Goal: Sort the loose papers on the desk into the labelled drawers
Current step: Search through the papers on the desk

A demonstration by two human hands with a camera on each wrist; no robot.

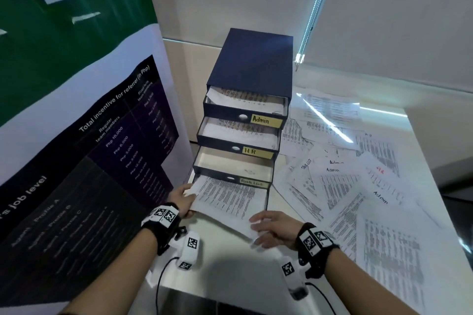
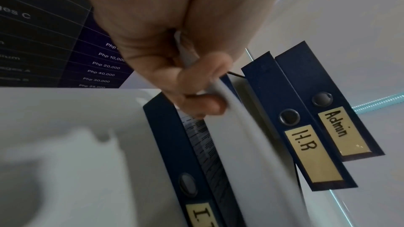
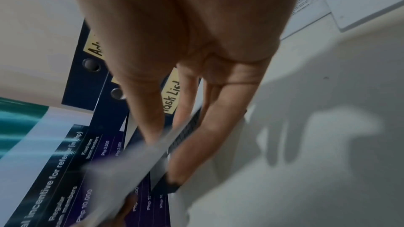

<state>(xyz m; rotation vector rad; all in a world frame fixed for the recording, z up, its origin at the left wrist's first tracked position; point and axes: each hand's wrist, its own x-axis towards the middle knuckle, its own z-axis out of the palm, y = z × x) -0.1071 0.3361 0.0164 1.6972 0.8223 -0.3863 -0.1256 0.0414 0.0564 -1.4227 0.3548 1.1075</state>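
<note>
A dark blue drawer unit [image 1: 253, 64] stands at the desk's back left, its drawers pulled out in steps. Their labels read Admin [image 1: 265, 120], H.R [image 1: 253, 152] and Task List [image 1: 253, 183]; the bottom label reads I.T [image 2: 203, 215]. A printed sheet [image 1: 227, 199] lies over the bottom drawer [image 1: 267, 199]. My left hand [image 1: 183, 199] grips the sheet's left edge, fingers curled round it in the left wrist view. My right hand [image 1: 271, 229] pinches its near right corner between thumb and nearly straight fingers. The Admin and H.R drawers hold printed sheets.
Several loose printed papers [image 1: 345, 186] cover the desk to the right of the unit, some marked Admin. A large poster board [image 1: 89, 161] stands close on the left. A bead cord [image 1: 312, 20] hangs behind the unit. Bare desk [image 1: 230, 271] shows near me.
</note>
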